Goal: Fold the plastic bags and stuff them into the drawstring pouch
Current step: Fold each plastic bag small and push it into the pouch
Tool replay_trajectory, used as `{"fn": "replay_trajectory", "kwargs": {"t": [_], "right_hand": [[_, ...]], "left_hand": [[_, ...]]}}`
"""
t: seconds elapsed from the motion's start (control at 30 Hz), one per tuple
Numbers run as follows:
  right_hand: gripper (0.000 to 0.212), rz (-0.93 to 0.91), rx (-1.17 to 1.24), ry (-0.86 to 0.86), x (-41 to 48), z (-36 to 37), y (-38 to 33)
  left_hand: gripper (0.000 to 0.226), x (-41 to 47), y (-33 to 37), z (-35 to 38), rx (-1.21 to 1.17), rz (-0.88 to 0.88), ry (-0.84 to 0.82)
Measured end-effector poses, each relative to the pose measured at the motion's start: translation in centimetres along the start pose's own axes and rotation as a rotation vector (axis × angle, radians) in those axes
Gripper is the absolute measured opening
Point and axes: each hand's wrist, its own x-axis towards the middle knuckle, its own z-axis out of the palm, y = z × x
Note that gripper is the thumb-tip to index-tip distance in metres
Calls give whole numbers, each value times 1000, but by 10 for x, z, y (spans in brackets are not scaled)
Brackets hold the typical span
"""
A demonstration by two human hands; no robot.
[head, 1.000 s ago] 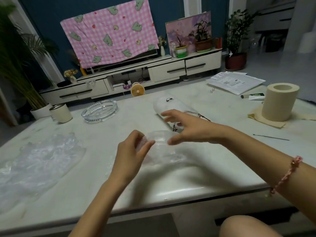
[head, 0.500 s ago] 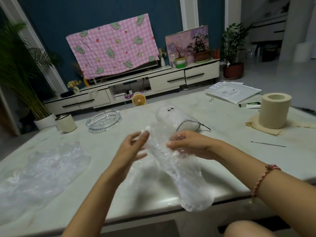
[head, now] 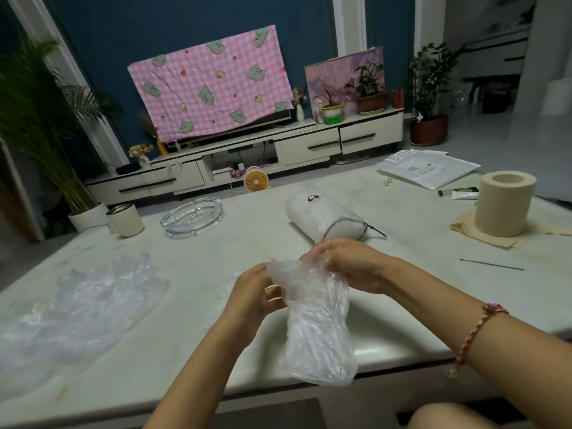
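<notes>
I am holding a clear plastic bag (head: 312, 320) up just on the near side of the drawstring pouch (head: 322, 218), which is lying on its side with its mouth turned toward me. The bag's long axis is hanging downward from my grip, away from the pouch. My left hand (head: 250, 295) and right hand (head: 349, 264) are both gripping its top edge, fingers curled into the film. The right hand is nearer the pouch.
</notes>
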Motion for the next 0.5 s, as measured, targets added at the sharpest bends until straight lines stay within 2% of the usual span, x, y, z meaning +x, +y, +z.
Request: {"fn": "replay_trajectory", "kwargs": {"t": [0.07, 0.13, 0.27, 0.37, 0.43, 0.47, 0.5], "right_hand": [[52, -23, -62, -5, -1, 2, -1], [57, -53, -93, 0, -2, 5, -1], [64, -78, -141, 103, 0, 9, 2], [58, -67, -117, 102, -2, 3, -1], [49, -81, -163, 90, -6, -4, -6], [50, -120, -294, 111, -6, -6, -6], [53, -194, -523, 148, -9, -9, -4]], "left_hand": [[28, 2, -2, -3, -174, -105, -34], [48, -1, -4, -4, -174, -162, -162], [39, -11, -6, -1, -65, -177, -336], [25, -8, -13, -7, 4, -213, -244], [28, -2, -17, -16, 5, -252, -137], [33, 0, -16, -20, -21, -270, -83], [39, 0, -14, -21, -52, -282, -50]]}}
